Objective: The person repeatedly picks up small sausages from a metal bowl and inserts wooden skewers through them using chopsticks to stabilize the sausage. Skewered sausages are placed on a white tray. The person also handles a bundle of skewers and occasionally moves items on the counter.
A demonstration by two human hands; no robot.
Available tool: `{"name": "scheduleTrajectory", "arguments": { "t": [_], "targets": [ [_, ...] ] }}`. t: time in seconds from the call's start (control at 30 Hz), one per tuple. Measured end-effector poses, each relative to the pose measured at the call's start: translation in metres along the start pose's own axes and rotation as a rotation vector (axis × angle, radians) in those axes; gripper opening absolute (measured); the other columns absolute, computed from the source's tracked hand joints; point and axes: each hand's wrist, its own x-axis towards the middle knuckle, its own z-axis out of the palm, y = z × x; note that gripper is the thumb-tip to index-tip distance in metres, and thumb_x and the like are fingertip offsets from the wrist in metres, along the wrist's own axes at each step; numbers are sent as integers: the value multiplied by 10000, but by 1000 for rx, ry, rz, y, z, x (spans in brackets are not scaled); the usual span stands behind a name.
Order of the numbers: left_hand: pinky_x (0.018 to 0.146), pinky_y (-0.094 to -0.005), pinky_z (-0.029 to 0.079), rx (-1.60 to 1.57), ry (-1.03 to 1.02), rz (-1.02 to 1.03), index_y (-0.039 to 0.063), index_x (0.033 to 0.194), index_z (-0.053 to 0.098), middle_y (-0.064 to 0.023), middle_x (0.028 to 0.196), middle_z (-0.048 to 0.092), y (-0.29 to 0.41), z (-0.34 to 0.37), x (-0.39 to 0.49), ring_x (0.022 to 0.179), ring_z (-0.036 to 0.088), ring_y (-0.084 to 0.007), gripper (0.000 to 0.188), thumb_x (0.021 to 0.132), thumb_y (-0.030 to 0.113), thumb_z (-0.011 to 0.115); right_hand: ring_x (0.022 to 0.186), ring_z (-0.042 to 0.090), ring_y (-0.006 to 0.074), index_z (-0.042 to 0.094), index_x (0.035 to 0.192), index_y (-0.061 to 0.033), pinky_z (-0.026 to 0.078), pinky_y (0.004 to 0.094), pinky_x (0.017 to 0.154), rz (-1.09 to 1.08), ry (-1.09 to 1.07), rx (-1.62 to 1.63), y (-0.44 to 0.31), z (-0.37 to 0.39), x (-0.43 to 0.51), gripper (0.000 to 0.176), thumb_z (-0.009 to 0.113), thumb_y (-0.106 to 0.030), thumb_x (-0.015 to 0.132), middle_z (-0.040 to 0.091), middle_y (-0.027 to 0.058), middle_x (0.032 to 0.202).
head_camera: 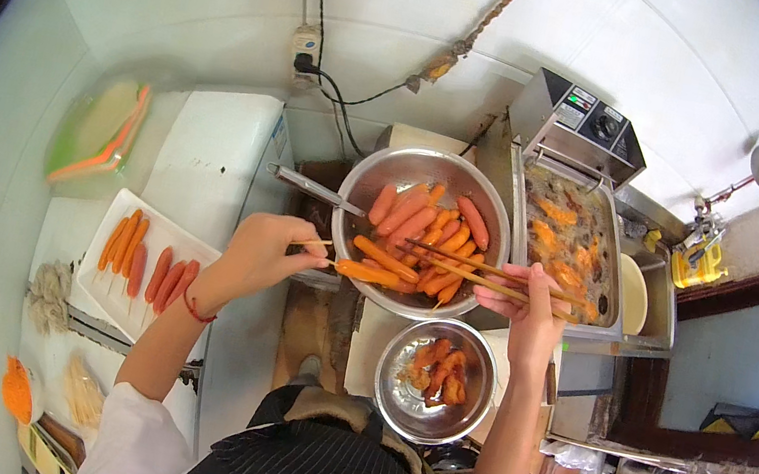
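A large steel bowl (361, 157) holds many red and orange sausages (411, 221) and a steel utensil whose handle rests over its left rim. At the bowl's left edge, my left hand (271, 248) pinches thin wooden skewers; one runs into an orange sausage (367, 273). My right hand (527, 305) holds a pair of long wooden chopsticks (472, 272) with their tips among the sausages. Left of my left hand, a white tray (107, 292) carries skewered orange and red sausages in a row. Below the large bowl, a smaller steel bowl (389, 399) contains browned fried pieces (445, 382).
An electric deep fryer (625, 280) with pieces in bubbling oil stands at the right, beside a sink (670, 319). Its control box (590, 122) is behind. A plugged-in cord (345, 105) hangs along the wall. Bundled wooden sticks (83, 390) lie at the lower left.
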Motion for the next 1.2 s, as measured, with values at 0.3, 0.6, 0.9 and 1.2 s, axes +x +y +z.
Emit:
{"name": "scheduleTrajectory", "arguments": {
  "t": [0.3,0.6,0.9,1.2],
  "targets": [
    [625,-203,441,-398,674,-475,-1,777,631,-69,812,676,-32,-76,-137,685,565,-63,52,807,-18,670,627,680,264,600,912,74,584,311,528,55,-261,-197,30,56,40,288,514,-196,961,650,169,797],
    [740,-209,469,-260,1296,-577,-2,848,639,-88,899,696,-151,-120,-284,778,621,-91,62,851,55,664,617,676,271,580,956,99,584,310,532,95,-319,-336,31,67,67,339,517,-235,952,652,210,798],
    [679,-292,455,769,929,-959,-21,1085,625,-126,851,654,-195,-128,-276,759,590,-136,400,834,284,688,660,685,296,584,947,96,599,339,572,138,-245,-198,37,33,59,356,526,-255,951,652,230,811],
    [713,-230,411,-330,807,-559,80,1246,587,-2,948,550,-63,-94,-136,787,457,-99,336,988,227,429,706,686,327,594,968,76,605,383,633,33,-26,154,49,-33,10,325,468,-224,974,656,253,842]
  ]
}}
